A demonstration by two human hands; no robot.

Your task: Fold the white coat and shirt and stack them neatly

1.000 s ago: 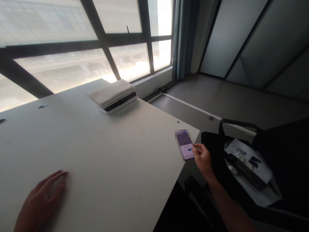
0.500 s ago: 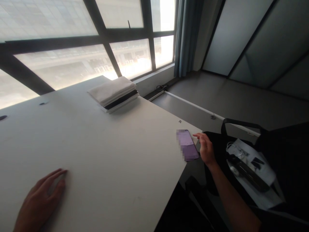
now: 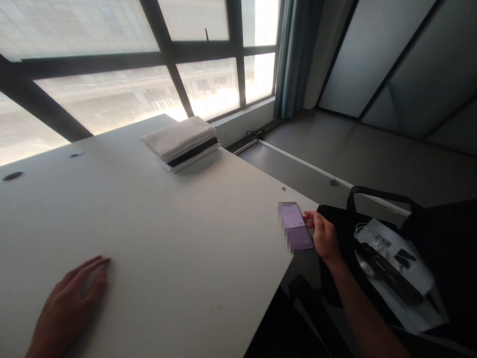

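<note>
My left hand (image 3: 72, 301) rests on the white table (image 3: 167, 278) at the lower left, fingers stretched out and holding nothing. At the table's right corner lies a phone (image 3: 297, 226) with a lit purple screen; its left edge is blurred into blocks. My right hand (image 3: 325, 233) is just right of the phone, fingers loosely bent and apart. Whether a fingertip touches the phone's edge I cannot tell. Farther back on the table sits a stack of folded cloths (image 3: 182, 141), white with one black layer.
A black chair (image 3: 331, 219) stands against the table's right side. On it lie a white bag or sheet (image 3: 421, 313), a white cable (image 3: 367, 231) and a dark elongated object (image 3: 395, 278). Windows (image 3: 112, 94) line the back, beside a blue curtain (image 3: 296, 64).
My right hand's fingers have bent in more beside the phone. The whole view has shifted slightly; the left hand keeps its pose, and the phone and cloth stack stay put on the table.
</note>
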